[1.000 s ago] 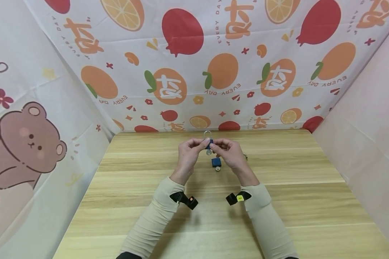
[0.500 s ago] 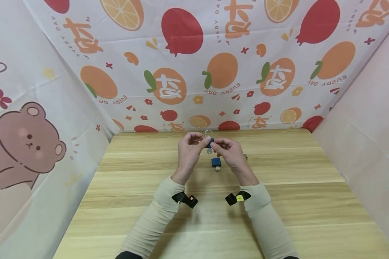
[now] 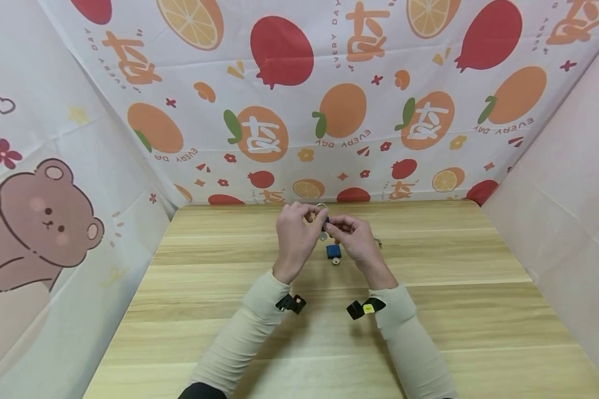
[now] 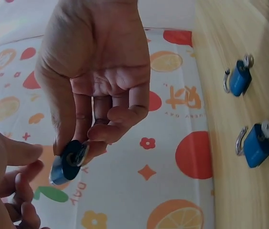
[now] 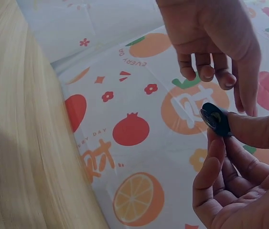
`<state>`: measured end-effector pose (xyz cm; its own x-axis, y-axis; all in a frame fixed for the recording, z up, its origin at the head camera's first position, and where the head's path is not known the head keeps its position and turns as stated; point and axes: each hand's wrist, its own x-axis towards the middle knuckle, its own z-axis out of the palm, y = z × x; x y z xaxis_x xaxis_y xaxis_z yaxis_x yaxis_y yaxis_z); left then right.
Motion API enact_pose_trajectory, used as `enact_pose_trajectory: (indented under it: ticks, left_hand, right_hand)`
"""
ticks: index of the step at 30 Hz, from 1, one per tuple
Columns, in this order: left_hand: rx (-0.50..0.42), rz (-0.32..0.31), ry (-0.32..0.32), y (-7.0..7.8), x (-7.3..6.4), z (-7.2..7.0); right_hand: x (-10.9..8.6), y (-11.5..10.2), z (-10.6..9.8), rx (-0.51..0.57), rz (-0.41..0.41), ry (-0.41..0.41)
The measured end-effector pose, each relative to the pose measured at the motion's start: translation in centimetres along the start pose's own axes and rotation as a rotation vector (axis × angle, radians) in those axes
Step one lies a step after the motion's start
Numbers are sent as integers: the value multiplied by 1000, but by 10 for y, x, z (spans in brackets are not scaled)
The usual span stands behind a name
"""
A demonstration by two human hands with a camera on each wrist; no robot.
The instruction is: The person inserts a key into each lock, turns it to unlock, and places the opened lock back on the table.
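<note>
Between thumb and fingertips my right hand pinches a small blue padlock. Its silver shackle points up and away in the head view, and a key hangs at its lower end. My left hand hovers close beside the padlock, hiding part of it from the head. In the left wrist view, the left thumb and loosely bent fingers stay apart from the padlock. A second blue padlock, key inserted, lies on the table below the hands.
Another blue padlock with a key lies farther right on the wooden table, mostly hidden behind my right hand in the head view. Fruit-printed cloth rises at the table's back edge, and a bear-printed cloth hangs at left.
My left hand has turned and shifted right, its back now facing the head camera and its fingers covering more of the shackle. My right hand keeps its pinch almost in place.
</note>
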<state>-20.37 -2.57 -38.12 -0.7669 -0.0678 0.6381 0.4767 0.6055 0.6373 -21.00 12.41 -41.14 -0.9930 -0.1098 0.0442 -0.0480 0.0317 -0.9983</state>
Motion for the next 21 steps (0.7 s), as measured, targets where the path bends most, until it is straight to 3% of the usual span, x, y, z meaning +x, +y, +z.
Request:
enact_pose_trajectory:
  ticks: [4,21]
  left_hand:
    - [97,18,-14,5,1,2]
    - [275,2,16,11,2,4]
  right_hand:
    - [-1,-1,1,1,-14,3]
    - [-7,-1,7,-74,-115,2]
